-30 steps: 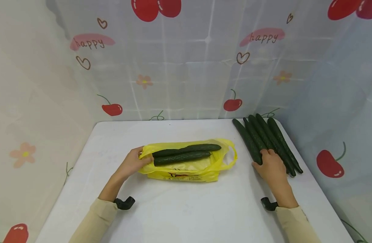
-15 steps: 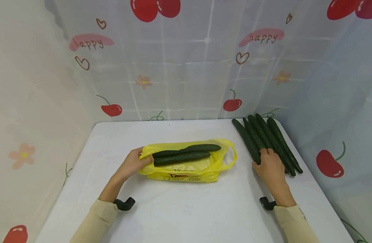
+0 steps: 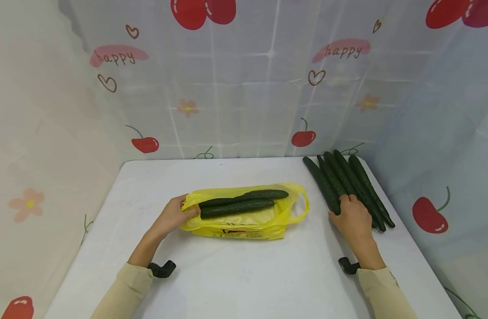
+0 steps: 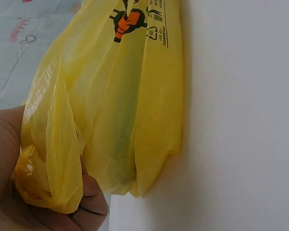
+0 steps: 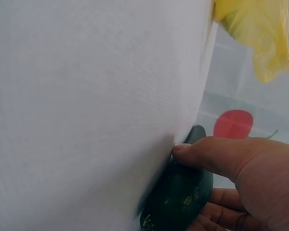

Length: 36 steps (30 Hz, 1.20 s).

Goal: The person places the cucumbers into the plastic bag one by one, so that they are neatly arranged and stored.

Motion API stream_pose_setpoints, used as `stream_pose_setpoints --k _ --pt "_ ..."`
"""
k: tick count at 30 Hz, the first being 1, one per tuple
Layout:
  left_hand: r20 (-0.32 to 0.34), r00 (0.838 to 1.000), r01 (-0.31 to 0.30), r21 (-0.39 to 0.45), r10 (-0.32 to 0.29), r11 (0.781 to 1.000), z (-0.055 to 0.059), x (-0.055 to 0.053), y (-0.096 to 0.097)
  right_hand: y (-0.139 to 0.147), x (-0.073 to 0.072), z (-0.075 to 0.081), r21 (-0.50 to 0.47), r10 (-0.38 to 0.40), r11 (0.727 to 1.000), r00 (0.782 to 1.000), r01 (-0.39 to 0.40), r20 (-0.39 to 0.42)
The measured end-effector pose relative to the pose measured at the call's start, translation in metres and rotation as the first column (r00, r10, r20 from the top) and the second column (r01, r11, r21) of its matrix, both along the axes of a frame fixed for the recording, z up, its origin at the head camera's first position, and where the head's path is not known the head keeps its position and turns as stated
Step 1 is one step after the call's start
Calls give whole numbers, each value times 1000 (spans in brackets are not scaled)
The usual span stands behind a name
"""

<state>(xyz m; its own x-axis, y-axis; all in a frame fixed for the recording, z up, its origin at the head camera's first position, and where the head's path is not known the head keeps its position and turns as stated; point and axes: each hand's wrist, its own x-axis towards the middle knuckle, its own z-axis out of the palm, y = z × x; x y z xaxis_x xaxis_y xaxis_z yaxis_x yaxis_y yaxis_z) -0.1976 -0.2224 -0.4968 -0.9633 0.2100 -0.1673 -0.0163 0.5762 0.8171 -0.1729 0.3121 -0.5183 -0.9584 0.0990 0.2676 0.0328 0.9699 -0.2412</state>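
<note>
A yellow plastic bag (image 3: 244, 231) lies on its side on the white table, its mouth spread. Two cucumbers (image 3: 238, 208) show inside it. My left hand (image 3: 175, 217) grips the bag's left end; in the left wrist view its fingers curl round the bunched plastic (image 4: 53, 168). On the right, several long dark cucumbers (image 3: 361, 181) lie side by side. My right hand (image 3: 352, 221) grips the near end of the leftmost one. Up close in the right wrist view, the thumb lies along this cucumber (image 5: 176, 195) with the fingers on its other side.
The bag's loop handle (image 3: 301, 206) points right, toward the row of cucumbers. White table (image 3: 244, 279) surface lies in front of the bag. A curtain (image 3: 244, 88) printed with cherries and hearts stands behind the table and along both sides.
Both hands keep their places on the bag and the cucumber. The whole head view has shifted very slightly.
</note>
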Motion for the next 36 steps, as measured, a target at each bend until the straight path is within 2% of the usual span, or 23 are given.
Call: stream_pose_setpoints --k 6,12,20,27,36 --pt "9 1000 -13 -9 13 1000 3 0 1 1 -2 1 8 -5 1000 1000 5 3" --pt "2 1000 -8 15 8 1000 2 4 3 4 -6 2 -4 -9 1000 1000 9 -9" --pt "23 999 -27 -19 28 999 0 5 1 9 -4 6 -86 -67 994 998 65 -21" --pt "18 1000 -22 -19 22 1000 1 4 2 15 -3 12 -150 -80 986 995 71 -54" --pt "0 1000 -10 -26 10 1000 4 2 2 24 -8 11 -313 -72 947 997 71 10"
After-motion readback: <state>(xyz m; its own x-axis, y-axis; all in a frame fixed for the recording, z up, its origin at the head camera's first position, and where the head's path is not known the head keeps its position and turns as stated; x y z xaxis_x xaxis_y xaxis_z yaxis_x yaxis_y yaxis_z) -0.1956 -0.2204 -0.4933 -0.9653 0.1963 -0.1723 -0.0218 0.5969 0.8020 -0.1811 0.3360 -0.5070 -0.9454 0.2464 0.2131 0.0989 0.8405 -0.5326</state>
